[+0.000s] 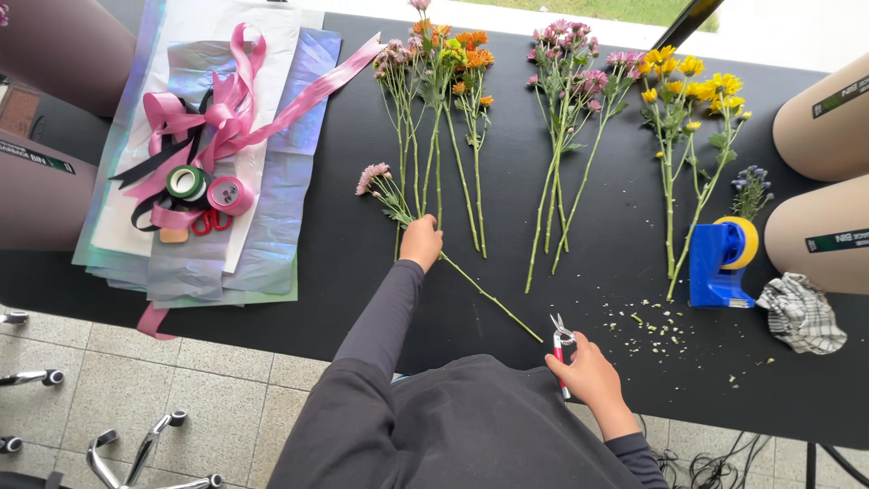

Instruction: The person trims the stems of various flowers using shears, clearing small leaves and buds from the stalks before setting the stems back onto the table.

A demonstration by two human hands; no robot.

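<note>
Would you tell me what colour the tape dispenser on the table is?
The plastic tape dispenser is blue, with a yellow roll on top; the head view shows it.

Looks like a florist's workbench/craft studio: black tabletop (543, 299) w/ cut flowers (561, 136) in sorted rows along the far edge, wrapping sheets (272, 217), pink ribbon (226, 109) & tape rolls (210, 188) at the left end, kraft paper rolls (819, 172) at the right edge, tiled floor (136, 380).
</note>
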